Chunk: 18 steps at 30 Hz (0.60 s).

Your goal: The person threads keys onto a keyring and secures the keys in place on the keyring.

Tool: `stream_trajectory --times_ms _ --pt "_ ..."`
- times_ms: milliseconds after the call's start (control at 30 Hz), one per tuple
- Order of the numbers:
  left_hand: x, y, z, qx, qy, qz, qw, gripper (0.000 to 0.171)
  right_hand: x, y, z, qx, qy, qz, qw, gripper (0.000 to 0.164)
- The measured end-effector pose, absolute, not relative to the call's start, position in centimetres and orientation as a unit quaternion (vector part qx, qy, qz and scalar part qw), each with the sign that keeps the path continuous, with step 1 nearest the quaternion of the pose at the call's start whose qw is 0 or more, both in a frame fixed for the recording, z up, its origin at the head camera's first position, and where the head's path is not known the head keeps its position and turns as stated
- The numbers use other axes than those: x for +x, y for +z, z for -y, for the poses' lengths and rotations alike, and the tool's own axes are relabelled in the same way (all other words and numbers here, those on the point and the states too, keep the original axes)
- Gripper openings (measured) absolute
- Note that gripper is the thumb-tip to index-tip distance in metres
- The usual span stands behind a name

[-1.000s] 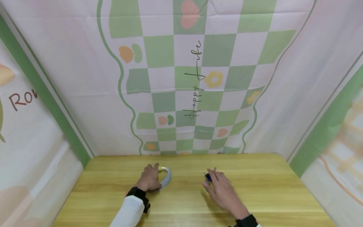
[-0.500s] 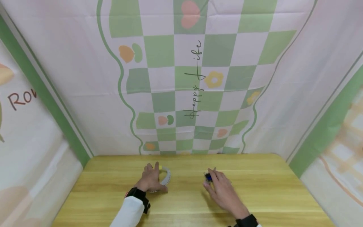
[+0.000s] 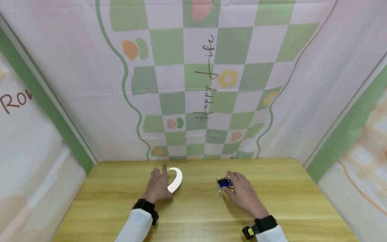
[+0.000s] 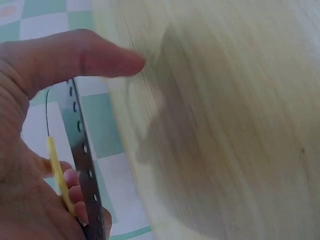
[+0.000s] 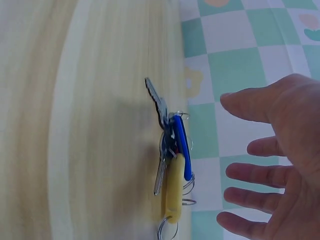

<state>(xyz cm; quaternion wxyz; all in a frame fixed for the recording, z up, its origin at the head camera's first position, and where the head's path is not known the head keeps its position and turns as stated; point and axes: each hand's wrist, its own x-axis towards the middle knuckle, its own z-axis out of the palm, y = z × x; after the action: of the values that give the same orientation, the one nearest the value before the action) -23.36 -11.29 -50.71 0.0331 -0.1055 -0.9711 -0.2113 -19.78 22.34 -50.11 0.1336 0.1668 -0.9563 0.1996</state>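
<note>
the bunch of silver metal keys (image 3: 225, 182) is showing over the right half of the yellowish wood-grained tabletop (image 3: 193, 215); whether it is touching the surface cannot be told. the key bunch is carrying a flat blue fob (image 5: 181, 145) and a rounded oblong yellow tag (image 5: 175, 190).

right hand (image 3: 243, 191): this hand is lying just to the right of the key bunch. in the right wrist view, its thumb and four fingers are spreading apart, with a visible gap between the fingertips and the key bunch.

left hand (image 3: 156, 186): this hand is lying well to the left of the key bunch. its thumb is extending straight and is standing apart from its fingers.

the curved white band with a row of small dark marks (image 3: 179, 178) is also lying left of the key bunch, between it and the left hand. in the left wrist view, the band is passing between thumb and fingers, with a narrow yellow strip (image 4: 59, 172) running beside it. whether the left hand is touching the band cannot be told.

beyond the key bunch, a green-and-white checked cloth (image 3: 169, 43) with dark lettering is hanging behind the tabletop. nearer the person than the key bunch, both wrists are wearing black straps (image 3: 266, 223) above white sleeves (image 3: 134, 225).
</note>
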Motion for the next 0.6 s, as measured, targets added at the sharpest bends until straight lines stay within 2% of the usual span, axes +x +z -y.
stream_trajectory --times_ms 367,600 --pt "-22.6 -49.8 10.9 -0.121 -0.232 0.965 0.01 0.113 -20.5 -50.3 -23.6 0.167 0.177 0.962 0.125 0.054" --pt "-22.3 -49.8 10.6 -0.126 -0.233 0.964 0.018 0.106 -20.8 -50.1 -24.3 0.14 0.179 0.969 0.102 0.05"
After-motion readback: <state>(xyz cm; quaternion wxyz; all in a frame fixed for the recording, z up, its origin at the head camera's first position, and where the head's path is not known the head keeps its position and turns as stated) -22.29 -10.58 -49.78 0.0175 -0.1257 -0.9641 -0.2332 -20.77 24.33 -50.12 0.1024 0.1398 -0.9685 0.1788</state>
